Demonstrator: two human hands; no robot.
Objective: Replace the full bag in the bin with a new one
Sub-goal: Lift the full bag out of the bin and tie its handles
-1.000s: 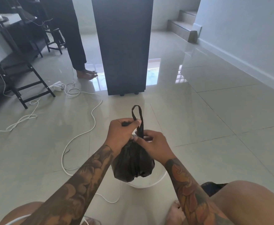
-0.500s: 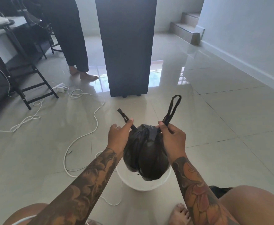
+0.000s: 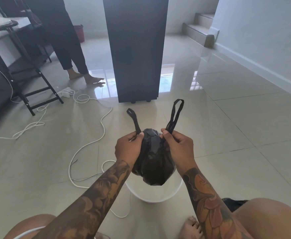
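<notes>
We hold the full black plastic bag (image 3: 154, 163) above the round white plastic bin (image 3: 156, 195) on the glossy tiled floor (image 3: 227, 135). Our left hand (image 3: 128, 148) pinches one strap handle in curled fingers; our right hand (image 3: 179, 147) pinches the other.

bin mouth: white bin (image 3: 156, 197) on the floor, opening mostly covered by black bag (image 3: 154, 163) hanging right over it; only the near rim shows
hands: left hand (image 3: 128, 149) and right hand (image 3: 178, 148) flank the bag, handles sticking up between and above
ahead: dark cabinet (image 3: 136, 49) blocks straight forward
left: white cable (image 3: 89, 144) loops across the tiles up to the bin; black rack (image 3: 29, 80) and bystander's feet (image 3: 87, 77) beyond
right: open tile (image 3: 244, 135) out to the wall, steps (image 3: 200, 30) far back
near: own knees and foot crowd the bottom edge
</notes>
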